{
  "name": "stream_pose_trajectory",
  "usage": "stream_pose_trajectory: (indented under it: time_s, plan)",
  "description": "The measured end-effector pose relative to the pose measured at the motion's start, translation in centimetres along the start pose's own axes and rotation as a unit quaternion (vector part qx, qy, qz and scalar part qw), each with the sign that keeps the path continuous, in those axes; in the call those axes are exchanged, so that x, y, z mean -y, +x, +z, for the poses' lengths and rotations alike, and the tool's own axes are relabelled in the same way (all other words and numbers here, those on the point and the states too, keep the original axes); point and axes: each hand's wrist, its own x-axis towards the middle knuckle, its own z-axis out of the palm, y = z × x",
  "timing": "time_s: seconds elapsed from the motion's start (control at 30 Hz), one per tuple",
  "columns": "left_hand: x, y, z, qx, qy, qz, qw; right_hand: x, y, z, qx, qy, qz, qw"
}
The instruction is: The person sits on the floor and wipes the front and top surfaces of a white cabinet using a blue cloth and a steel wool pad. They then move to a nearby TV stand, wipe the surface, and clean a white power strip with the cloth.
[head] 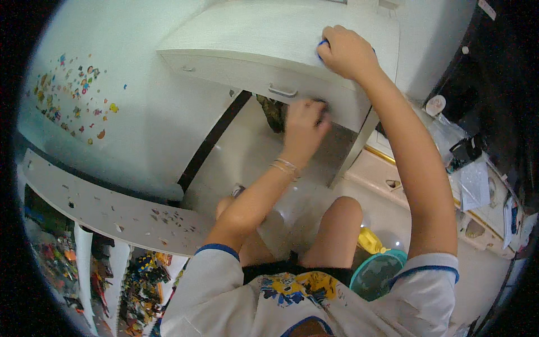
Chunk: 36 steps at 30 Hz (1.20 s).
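Observation:
My right hand (347, 52) is curled in a fist on the white desktop (252, 33), near its front edge. A blue thing (321, 45) shows at its thumb side; most of it is hidden in the grip. Lower down, my left hand (305, 124) is blurred in front of the white drawer front (341, 105). Its fingers are bent around a dark object (322, 110), too blurred to name. Just to its left is a metal drawer handle (283, 90). A dark, patterned cloth-like thing (271, 111) hangs below the drawers, partly behind my left hand.
To the left, a pale panel (139, 122) carries many small stickers (84, 84). Open compartments below hold a jumble of small items (141, 286). On the right are a cabinet (374, 170) with papers (475, 183), a teal basin (374, 276) and a yellow bottle (370, 241) on the floor.

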Motion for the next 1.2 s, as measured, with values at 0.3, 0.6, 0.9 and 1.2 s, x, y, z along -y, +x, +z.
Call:
stream_pose_trajectory:
  time_s: [0.3,0.6,0.9,1.2]
  plan:
    - [16.8,3.6,-1.6,-0.201,0.067,-0.246,0.946,0.8,-0.1,-0.1,-0.015,0.004,-0.003,1.0]
    - [22.1,8.1,-5.2,-0.208,0.086,-0.234,0.946,0.6,0.1,-0.4,-0.012,-0.038,-0.014,0.999]
    - [25.2,6.7,-5.6,-0.192,0.072,-0.212,0.956,0.8,0.1,-0.1,-0.009,-0.022,-0.02,1.0]
    - [22.6,8.2,-6.6,-0.191,0.114,-0.187,0.957,0.5,0.1,0.0,-0.002,-0.024,-0.02,0.999]
